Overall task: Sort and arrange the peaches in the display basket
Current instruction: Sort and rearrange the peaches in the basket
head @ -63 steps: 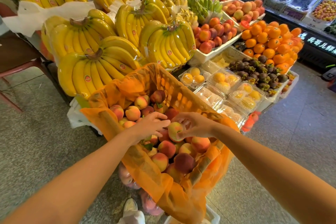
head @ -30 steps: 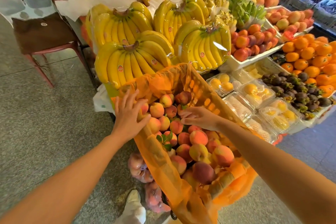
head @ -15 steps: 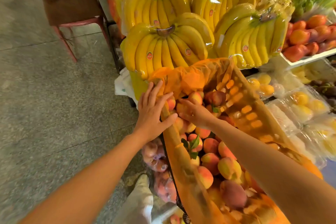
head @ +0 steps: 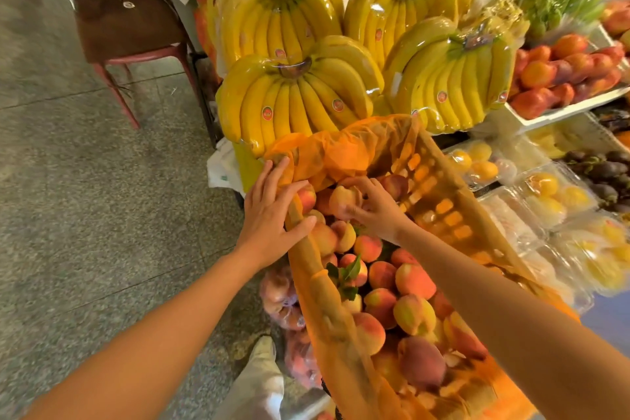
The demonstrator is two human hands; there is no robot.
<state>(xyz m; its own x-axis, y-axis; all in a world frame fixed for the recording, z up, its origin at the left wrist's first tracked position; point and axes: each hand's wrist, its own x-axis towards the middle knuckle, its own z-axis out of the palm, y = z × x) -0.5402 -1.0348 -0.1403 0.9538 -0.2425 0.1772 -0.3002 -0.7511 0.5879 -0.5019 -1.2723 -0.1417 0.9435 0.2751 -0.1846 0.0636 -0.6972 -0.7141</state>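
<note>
At the bottom of the frame a shoe (head: 264,356) is standing on the grey floor (head: 85,215). Bags of pinkish fruit (head: 283,303) are lying just beside it, under the left side of the basket.

The display basket (head: 439,201) is running its long way from the lower right of the frame up to the middle, so its far end is pointing at the bananas. An orange net (head: 341,150) is lining it and hanging over the rims. The peaches (head: 402,283) are lying in it in a heap, and a dark peach (head: 421,365) is sitting at the near end.

Further up, the left hand (head: 272,215) is pressing flat on the left rim. Its fingers are straight and its grip is holding nothing.

Just to the right of it, the right hand (head: 373,211) is sitting over the far end of the heap. Its grip is curling round one pale peach (head: 342,199). That peach is in the middle of the frame, just under the folded net, and it is touching the fruit around it.

The right hand is the nearer one to the far end, so it is likely the one to place this peach. The heap is lying down the long way from that hand, toward the lower right of the frame.

Behind the basket, big bunches of bananas (head: 293,102) are lying side by side. A chair (head: 129,31) is standing in the upper left of the frame.
</note>
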